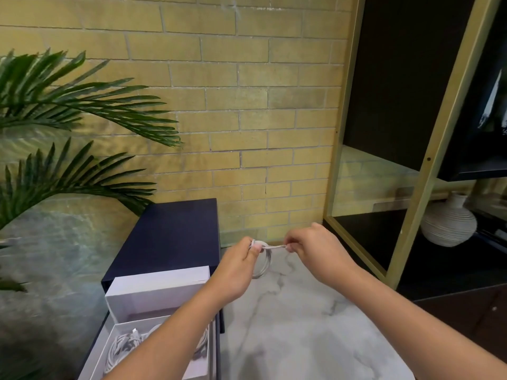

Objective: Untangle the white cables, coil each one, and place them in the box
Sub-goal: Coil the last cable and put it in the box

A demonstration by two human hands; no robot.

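Observation:
My left hand pinches a coiled white cable that hangs as a loop above the marble table. My right hand grips the cable's loose end, stretched taut between both hands. At the lower left an open white box holds coiled white cables, partly hidden by my left forearm. Its raised inner flap stands behind them.
A dark navy box sits against the brick wall behind the white box. The marble table spreads under my hands. Palm leaves reach in from the left. A gold-framed shelf with a white ribbed vase stands at the right.

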